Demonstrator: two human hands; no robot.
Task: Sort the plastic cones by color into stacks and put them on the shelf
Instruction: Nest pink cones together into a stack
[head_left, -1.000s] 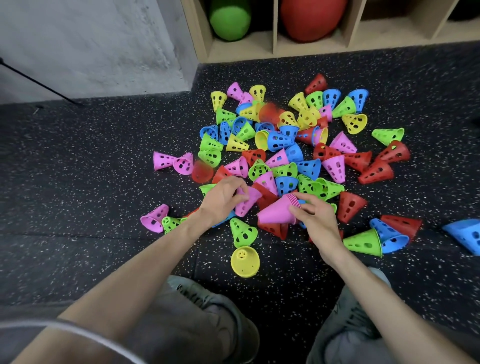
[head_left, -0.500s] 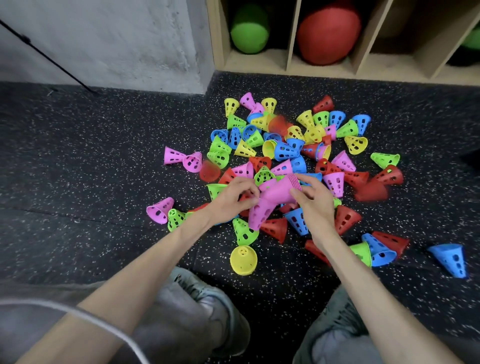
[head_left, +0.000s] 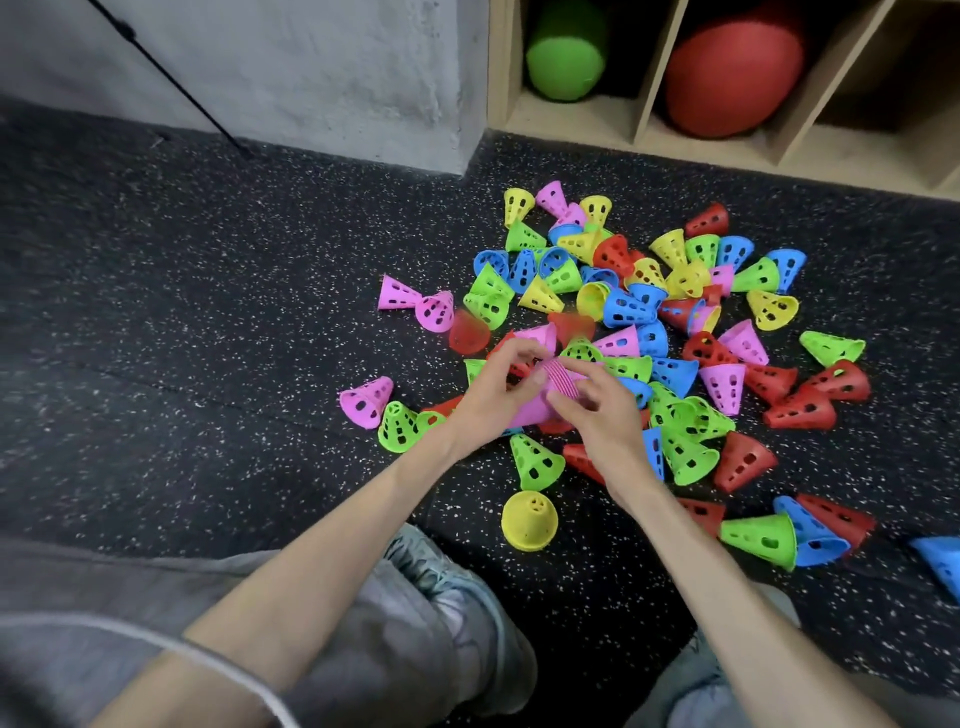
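Note:
Several perforated plastic cones in pink, green, blue, yellow and red lie scattered in a pile (head_left: 649, 317) on the dark speckled floor. Between my hands, just above the pile's near left part, is a stack of nested pink cones (head_left: 550, 395) with its ribbed rims facing up. My left hand (head_left: 493, 395) grips the stack from the left. My right hand (head_left: 597, 410) holds it from the right, with the fingers curled over it. The wooden shelf (head_left: 571, 117) stands at the back right.
A green ball (head_left: 566, 52) and a red ball (head_left: 732, 78) fill two shelf compartments. A grey wall (head_left: 285, 67) with a thin black rod (head_left: 171, 83) is at the back left. My knees and shoes are at the bottom. A yellow cone (head_left: 530, 519) stands near my feet.
My left hand brought a single pink cone to the pink stack in my right hand, and both hands have now closed together around the stack. The camera view tilted up toward the shelf.

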